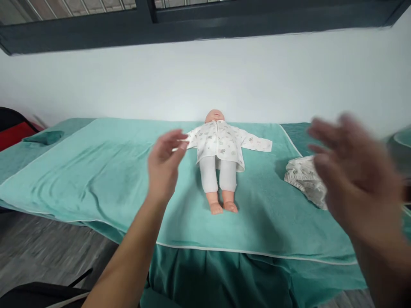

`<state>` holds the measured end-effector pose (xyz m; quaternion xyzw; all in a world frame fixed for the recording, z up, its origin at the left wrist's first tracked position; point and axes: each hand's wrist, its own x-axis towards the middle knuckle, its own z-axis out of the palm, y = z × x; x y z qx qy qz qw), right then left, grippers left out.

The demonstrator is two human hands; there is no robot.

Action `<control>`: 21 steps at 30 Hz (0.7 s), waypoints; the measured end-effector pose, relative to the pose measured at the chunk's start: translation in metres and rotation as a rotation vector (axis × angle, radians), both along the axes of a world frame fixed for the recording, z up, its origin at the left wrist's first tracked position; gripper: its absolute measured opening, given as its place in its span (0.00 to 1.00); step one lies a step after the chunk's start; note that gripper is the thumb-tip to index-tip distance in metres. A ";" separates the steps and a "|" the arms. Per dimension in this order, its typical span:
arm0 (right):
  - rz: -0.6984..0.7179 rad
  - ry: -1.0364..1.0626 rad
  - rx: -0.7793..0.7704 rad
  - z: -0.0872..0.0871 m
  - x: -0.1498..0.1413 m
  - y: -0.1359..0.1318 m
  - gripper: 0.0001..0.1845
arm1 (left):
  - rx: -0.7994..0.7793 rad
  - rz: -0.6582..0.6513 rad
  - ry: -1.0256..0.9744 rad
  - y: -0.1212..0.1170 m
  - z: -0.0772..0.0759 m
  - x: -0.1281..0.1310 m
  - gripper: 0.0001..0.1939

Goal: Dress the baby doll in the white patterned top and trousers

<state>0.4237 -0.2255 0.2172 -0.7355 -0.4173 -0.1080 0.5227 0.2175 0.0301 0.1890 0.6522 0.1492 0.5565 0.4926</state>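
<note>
A baby doll [215, 115] lies on its back on the green-covered bed. It wears a white printed jacket [221, 141] with its fastened front and white trousers [208, 173]; its feet are bare. My left hand [165, 160] is in front of the sleeve on the left, fingers curled and the thumb slightly apart from them. White cloth shows through that gap; whether the hand touches the sleeve is unclear. Blurred by motion, my right hand [356, 175] is raised at the right with fingers spread, holding nothing visible. It partly covers a crumpled white printed cloth with a gathered edge [305, 177].
The bed's light green cover [122, 162] has white piping and meets a white wall [180, 81]. A dark window frame [205, 25] runs above. At the far left are a small dark green bundle [45, 137] and a red and black item [14, 130].
</note>
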 end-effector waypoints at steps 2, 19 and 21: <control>0.017 0.078 -0.055 -0.026 0.012 0.011 0.32 | -0.052 0.087 0.291 0.015 -0.042 0.018 0.16; 0.005 -0.011 -0.103 -0.107 0.019 0.158 0.16 | 0.240 0.253 0.905 0.031 -0.114 0.060 0.08; 0.000 0.245 0.050 -0.115 0.028 0.159 0.21 | 0.225 0.232 0.893 0.029 -0.117 0.057 0.07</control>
